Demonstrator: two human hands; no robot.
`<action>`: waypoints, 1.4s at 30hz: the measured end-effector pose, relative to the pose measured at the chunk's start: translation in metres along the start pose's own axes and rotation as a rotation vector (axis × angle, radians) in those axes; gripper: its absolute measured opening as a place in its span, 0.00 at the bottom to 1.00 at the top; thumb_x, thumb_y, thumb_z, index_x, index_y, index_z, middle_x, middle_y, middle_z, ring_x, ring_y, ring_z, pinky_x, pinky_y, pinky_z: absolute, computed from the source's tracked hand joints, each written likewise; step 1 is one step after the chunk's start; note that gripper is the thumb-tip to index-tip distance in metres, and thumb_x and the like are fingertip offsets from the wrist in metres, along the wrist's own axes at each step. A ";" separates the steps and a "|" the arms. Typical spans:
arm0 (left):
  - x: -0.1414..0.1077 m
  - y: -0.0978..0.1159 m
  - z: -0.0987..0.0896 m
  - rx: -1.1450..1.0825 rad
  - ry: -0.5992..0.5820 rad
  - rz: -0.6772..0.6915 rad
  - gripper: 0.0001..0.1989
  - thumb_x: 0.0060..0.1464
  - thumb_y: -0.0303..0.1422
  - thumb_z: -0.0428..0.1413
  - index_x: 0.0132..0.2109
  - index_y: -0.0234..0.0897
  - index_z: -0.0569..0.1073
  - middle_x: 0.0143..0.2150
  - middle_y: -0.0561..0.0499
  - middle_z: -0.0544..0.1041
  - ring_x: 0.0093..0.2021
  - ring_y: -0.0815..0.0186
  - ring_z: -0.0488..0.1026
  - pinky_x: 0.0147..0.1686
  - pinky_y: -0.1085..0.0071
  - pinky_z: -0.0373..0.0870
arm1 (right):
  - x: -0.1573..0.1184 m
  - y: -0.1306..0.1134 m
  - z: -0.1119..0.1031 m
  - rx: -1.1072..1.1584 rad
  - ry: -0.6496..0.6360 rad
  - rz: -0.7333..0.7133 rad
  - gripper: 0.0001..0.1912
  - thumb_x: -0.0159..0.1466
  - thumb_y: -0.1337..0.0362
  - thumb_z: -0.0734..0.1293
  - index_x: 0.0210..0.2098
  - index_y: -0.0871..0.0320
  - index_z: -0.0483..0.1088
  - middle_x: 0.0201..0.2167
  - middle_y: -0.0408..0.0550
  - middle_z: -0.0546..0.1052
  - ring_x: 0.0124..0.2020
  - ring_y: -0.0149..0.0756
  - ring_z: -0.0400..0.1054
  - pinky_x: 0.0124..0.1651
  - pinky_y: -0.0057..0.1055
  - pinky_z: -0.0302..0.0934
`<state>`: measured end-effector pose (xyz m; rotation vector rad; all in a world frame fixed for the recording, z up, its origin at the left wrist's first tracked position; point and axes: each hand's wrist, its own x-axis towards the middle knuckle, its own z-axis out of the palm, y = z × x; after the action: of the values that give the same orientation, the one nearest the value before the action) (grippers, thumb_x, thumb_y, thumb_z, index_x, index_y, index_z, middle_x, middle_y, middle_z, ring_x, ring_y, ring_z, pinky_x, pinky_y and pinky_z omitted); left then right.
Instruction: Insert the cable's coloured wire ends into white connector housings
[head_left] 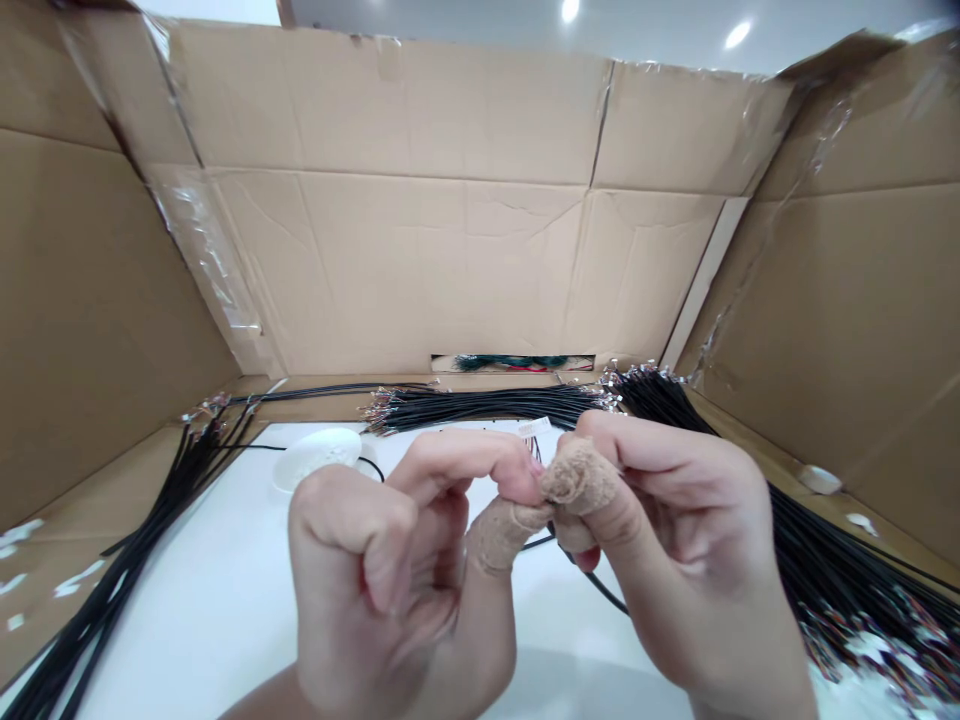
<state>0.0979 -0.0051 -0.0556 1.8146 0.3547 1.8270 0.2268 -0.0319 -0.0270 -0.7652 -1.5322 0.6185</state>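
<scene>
My left hand (420, 570) and my right hand (682, 540) meet in front of me, fingertips touching. Both are closed in a pinch on the end of a black cable (606, 592). Tape covers both thumb tips. A white connector (534, 428) with thin coloured wires pokes up just above the pinched fingers. My fingertips hide the exact spot where the wires are gripped. From below my right fingers the black cable curves down to the right behind that hand.
A white dish (322, 455) with small white pieces sits on the white board (225, 560). Black cable bundles lie at the left (142, 530), back (480, 406) and right (832, 560). Cardboard walls (420, 270) enclose the place. A small white cup (820, 480) stands right.
</scene>
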 end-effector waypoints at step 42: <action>0.013 0.013 0.009 -0.147 0.168 -0.078 0.25 0.44 0.11 0.62 0.35 0.44 0.60 0.33 0.63 0.82 0.34 0.66 0.82 0.37 0.64 0.86 | 0.005 -0.002 0.001 0.190 0.074 0.019 0.21 0.69 0.61 0.64 0.19 0.59 0.63 0.16 0.38 0.62 0.18 0.23 0.51 0.17 0.22 0.44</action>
<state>0.1045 -0.0100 -0.0369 1.5332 0.3381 1.9034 0.2255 -0.0292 -0.0223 -0.6512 -1.3779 0.7307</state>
